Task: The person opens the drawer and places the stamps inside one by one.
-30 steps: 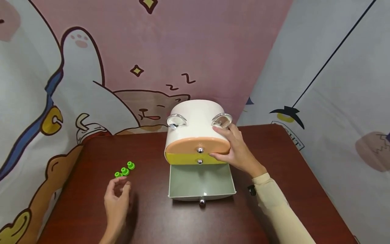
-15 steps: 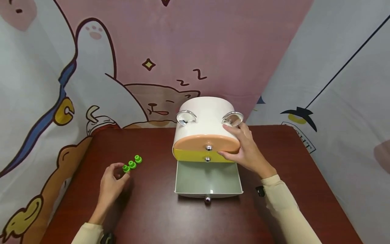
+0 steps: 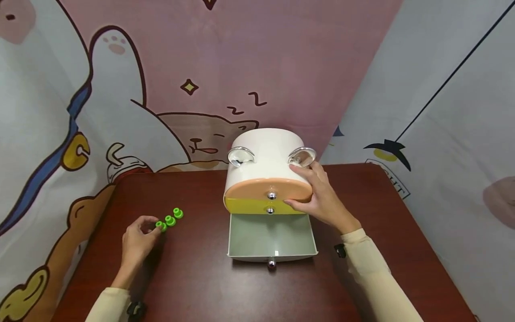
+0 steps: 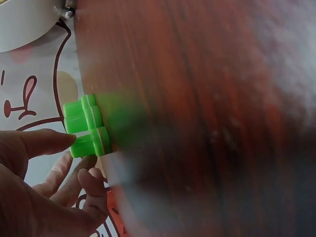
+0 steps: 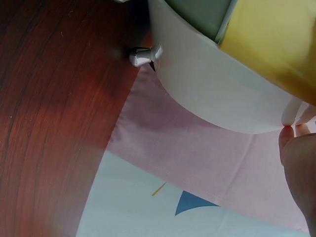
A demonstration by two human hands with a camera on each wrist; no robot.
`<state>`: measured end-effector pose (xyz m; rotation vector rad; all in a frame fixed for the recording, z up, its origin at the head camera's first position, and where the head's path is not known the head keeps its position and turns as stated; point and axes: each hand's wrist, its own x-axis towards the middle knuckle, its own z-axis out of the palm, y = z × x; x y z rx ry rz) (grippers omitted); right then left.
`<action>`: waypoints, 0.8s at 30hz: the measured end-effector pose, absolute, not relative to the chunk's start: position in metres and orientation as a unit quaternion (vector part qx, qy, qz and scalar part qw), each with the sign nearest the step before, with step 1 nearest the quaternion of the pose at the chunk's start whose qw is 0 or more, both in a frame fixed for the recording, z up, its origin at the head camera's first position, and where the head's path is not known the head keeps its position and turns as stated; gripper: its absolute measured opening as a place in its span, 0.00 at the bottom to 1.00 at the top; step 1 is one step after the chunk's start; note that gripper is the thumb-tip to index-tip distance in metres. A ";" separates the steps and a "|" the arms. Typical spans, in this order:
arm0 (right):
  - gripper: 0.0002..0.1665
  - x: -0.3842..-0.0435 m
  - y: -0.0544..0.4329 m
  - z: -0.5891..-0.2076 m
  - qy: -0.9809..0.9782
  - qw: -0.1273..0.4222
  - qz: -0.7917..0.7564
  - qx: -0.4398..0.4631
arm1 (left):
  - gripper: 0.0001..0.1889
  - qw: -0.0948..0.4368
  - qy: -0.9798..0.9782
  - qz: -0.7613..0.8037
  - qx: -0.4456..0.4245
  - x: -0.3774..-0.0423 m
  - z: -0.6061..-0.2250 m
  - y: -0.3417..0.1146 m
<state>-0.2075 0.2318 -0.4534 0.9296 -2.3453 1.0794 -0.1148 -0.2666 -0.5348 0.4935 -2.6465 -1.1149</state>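
Three small green stepped round plastic pieces stand in a slanting row on the table's left. The nearest green piece point(image 3: 161, 226) is between the thumb and fingers of my left hand point(image 3: 137, 241); in the left wrist view the thumb lies on that piece point(image 4: 84, 145). The middle piece point(image 3: 170, 221) and the far piece point(image 3: 178, 213) are just beyond it. My right hand point(image 3: 323, 201) grips the right side of a white drawer box point(image 3: 267, 152), thumb at the yellow drawer point(image 3: 245, 205). Below, the grey-green drawer point(image 3: 272, 258) is pulled out, with nothing seen inside.
The dark red-brown table point(image 3: 201, 290) bears everything. Two clear silver-rimmed ears point(image 3: 241, 156) project from the box top, and a silver foot point(image 5: 143, 57) shows beneath it. A printed cartoon cloth point(image 3: 281, 67) hangs behind the table.
My left hand has moved from just in front of the green pieces round to their left, with thumb and fingers now at the nearest one. The right hand keeps its hold on the box.
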 end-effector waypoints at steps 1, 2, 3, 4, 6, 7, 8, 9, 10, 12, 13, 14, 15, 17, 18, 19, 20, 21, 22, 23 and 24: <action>0.62 -0.207 0.232 -0.454 -0.837 0.198 0.387 0.332 | 0.10 0.120 -0.904 -0.377 0.165 -0.114 -0.535 -0.267; 0.62 -0.207 0.232 -0.454 -0.837 0.199 0.388 0.332 | 0.10 0.126 -0.905 -0.373 0.163 -0.113 -0.535 -0.266; 0.62 -0.207 0.232 -0.455 -0.836 0.200 0.388 0.332 | 0.09 0.131 -0.906 -0.369 0.161 -0.113 -0.535 -0.266; 0.62 -0.207 0.232 -0.455 -0.836 0.201 0.388 0.333 | 0.08 0.136 -0.908 -0.364 0.159 -0.112 -0.534 -0.265; 0.62 -0.206 0.232 -0.455 -0.836 0.201 0.388 0.333 | 0.07 0.142 -0.911 -0.355 0.155 -0.111 -0.534 -0.264; 0.62 -0.206 0.232 -0.455 -0.835 0.202 0.388 0.333 | 0.06 0.145 -0.913 -0.351 0.151 -0.110 -0.534 -0.264; 0.62 -0.206 0.232 -0.455 -0.835 0.202 0.388 0.333 | 0.06 0.149 -0.915 -0.346 0.147 -0.110 -0.533 -0.263; 0.62 -0.206 0.232 -0.455 -0.835 0.202 0.389 0.333 | 0.06 0.154 -0.916 -0.341 0.144 -0.109 -0.533 -0.263; 0.62 -0.206 0.232 -0.454 -0.835 0.202 0.389 0.332 | 0.05 0.160 -0.917 -0.338 0.139 -0.108 -0.533 -0.262; 0.62 -0.207 0.231 -0.454 -0.835 0.201 0.390 0.332 | 0.05 0.173 -0.918 -0.332 0.133 -0.106 -0.533 -0.260; 0.62 -0.207 0.231 -0.454 -0.835 0.201 0.390 0.332 | 0.05 0.180 -0.917 -0.331 0.129 -0.105 -0.533 -0.260; 0.62 -0.207 0.231 -0.454 -0.835 0.201 0.390 0.332 | 0.05 0.189 -0.917 -0.329 0.127 -0.104 -0.532 -0.259; 0.62 -0.207 0.231 -0.454 -0.835 0.200 0.390 0.333 | 0.05 0.199 -0.914 -0.330 0.125 -0.103 -0.531 -0.258; 0.62 -0.208 0.231 -0.454 -0.835 0.201 0.389 0.334 | 0.06 0.219 -0.909 -0.333 0.121 -0.101 -0.528 -0.254; 0.62 -0.208 0.231 -0.454 -0.834 0.202 0.389 0.334 | 0.06 0.229 -0.906 -0.337 0.117 -0.100 -0.526 -0.252; 0.61 -0.208 0.231 -0.454 -0.834 0.202 0.389 0.335 | 0.06 0.239 -0.902 -0.342 0.112 -0.098 -0.524 -0.248; 0.61 -0.208 0.231 -0.454 -0.834 0.203 0.389 0.336 | 0.07 0.249 -0.898 -0.348 0.105 -0.097 -0.521 -0.244; 0.61 -0.208 0.231 -0.454 -0.834 0.203 0.389 0.336 | 0.07 0.257 -0.893 -0.357 0.097 -0.095 -0.518 -0.240; 0.61 -0.208 0.231 -0.454 -0.834 0.203 0.388 0.336 | 0.08 0.265 -0.888 -0.365 0.088 -0.094 -0.514 -0.234; 0.61 -0.209 0.231 -0.454 -0.834 0.203 0.388 0.335 | 0.08 0.272 -0.883 -0.374 0.077 -0.092 -0.511 -0.229; 0.61 -0.209 0.231 -0.454 -0.835 0.201 0.388 0.335 | 0.09 0.278 -0.879 -0.381 0.066 -0.091 -0.507 -0.222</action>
